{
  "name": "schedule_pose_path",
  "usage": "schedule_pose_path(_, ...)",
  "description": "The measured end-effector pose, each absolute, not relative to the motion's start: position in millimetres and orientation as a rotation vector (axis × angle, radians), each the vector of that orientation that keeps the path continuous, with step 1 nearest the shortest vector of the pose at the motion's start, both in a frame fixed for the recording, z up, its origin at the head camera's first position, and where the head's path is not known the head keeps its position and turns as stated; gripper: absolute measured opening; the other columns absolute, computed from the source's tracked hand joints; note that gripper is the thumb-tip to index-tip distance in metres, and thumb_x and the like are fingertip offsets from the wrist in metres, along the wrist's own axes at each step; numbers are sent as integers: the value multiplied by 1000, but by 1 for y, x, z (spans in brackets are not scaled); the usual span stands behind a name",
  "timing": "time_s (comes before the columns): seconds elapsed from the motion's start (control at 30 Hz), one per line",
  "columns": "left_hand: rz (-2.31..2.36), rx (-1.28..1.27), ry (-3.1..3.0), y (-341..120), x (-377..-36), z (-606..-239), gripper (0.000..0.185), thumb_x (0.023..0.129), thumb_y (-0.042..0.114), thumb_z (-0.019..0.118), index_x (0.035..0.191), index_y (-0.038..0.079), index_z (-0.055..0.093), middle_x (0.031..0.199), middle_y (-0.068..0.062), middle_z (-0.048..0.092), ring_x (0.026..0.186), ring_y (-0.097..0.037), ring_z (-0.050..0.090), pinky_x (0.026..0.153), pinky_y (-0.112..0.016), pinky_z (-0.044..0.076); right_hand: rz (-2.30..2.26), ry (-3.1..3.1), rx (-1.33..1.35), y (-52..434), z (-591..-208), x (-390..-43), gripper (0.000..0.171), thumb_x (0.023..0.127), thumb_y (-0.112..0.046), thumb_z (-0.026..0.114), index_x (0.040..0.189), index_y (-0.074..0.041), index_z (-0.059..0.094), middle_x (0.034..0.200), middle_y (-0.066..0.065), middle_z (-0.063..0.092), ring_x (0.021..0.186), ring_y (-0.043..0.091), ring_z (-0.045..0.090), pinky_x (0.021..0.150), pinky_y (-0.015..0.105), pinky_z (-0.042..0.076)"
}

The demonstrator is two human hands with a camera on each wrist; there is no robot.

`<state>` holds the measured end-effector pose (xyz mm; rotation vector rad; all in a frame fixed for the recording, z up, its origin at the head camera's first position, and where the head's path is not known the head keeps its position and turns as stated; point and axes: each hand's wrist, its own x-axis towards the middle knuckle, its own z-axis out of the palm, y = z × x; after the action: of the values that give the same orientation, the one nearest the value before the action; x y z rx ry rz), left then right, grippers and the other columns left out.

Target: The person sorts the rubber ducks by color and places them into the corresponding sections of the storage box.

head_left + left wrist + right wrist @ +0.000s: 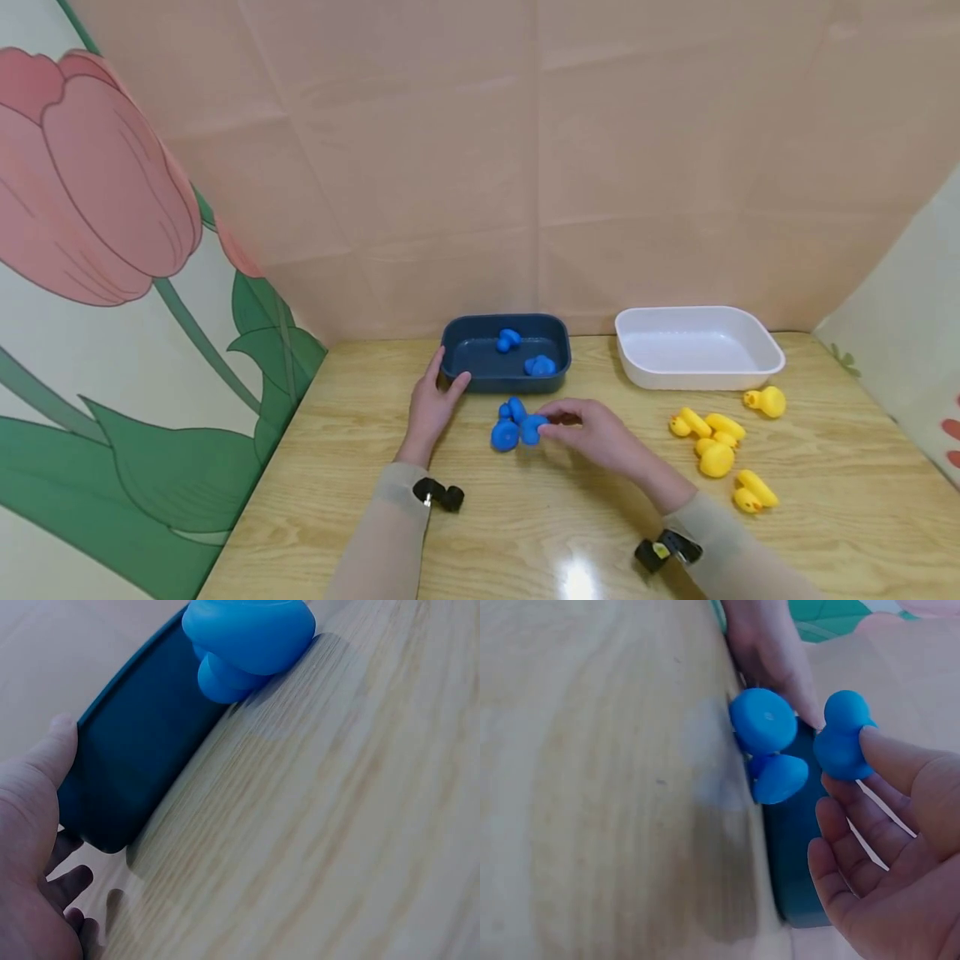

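My right hand [553,420] pinches a small blue rubber duck [532,429] between thumb and forefinger, just above the wooden table in front of the dark blue tray [480,382]. In the right wrist view this duck [844,744] is at my thumb tip, with the other fingers spread loosely. Two more blue ducks [505,435] [516,408] lie on the table beside it. Inside the tray lie two blue ducks [508,339] [540,365]. My left hand [447,372] clasps the tray's front left corner, thumb [56,746] on the front wall [142,750].
A white tray [697,375] stands to the right of the blue one, at the back of the table. Several yellow rubber ducks [716,458] are scattered in front of it on the right. Pink backdrop panels close off the table's far edge.
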<state>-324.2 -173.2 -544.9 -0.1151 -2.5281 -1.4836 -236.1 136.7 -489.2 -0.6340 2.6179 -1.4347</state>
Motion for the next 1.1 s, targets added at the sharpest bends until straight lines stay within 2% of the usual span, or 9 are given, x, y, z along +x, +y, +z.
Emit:
schedule_pose_path(0.17, -1479, -104, -2528, -173, -323, -544, 81, 106, 48, 74, 174, 22, 38, 174, -13, 42, 160, -37, 39, 130, -55, 32, -1447, 2687, -582, 141, -484, -242, 24, 106, -28, 79, 127, -17, 81, 117, -5, 78, 111, 20, 70, 105, 47, 59)
schedule_pose_path(0.43, -1493, -103, -2513, -171, -320, -541, 78, 107, 40, 76, 173, 20, 39, 173, -15, 42, 159, -40, 39, 130, -57, 32, -1489, 2758, -463, 144, -466, -249, 33, 109, -32, 74, 134, -11, 78, 130, 6, 77, 123, 33, 69, 105, 54, 59)
schedule_pose_path(0.7, -1480, -107, -2528, -171, -320, -541, 83, 106, 51, 73, 174, 21, 37, 175, -13, 40, 161, -36, 38, 130, -54, 32, -1556, 2839, -420, 147, -455, -269, 41, 111, -33, 71, 140, -4, 72, 132, 13, 76, 124, 37, 68, 108, 57, 57)
schedule_pose_path(0.87, -1485, -111, -2514, -171, -320, -540, 80, 107, 44, 75, 173, 18, 39, 174, -16, 41, 160, -38, 39, 130, -55, 32, -1557, 2888, -380, 148, -454, -283, 44, 111, -34, 71, 142, -2, 71, 133, 16, 75, 125, 39, 68, 108, 57, 57)
schedule_pose_path(1.1, -1482, -108, -2515, -171, -320, -540, 79, 107, 41, 75, 173, 18, 39, 173, -16, 42, 160, -38, 39, 130, -56, 32, -1536, 2939, -327, 148, -457, -301, 42, 111, -29, 71, 141, 0, 71, 133, 20, 74, 127, 42, 66, 114, 60, 51)
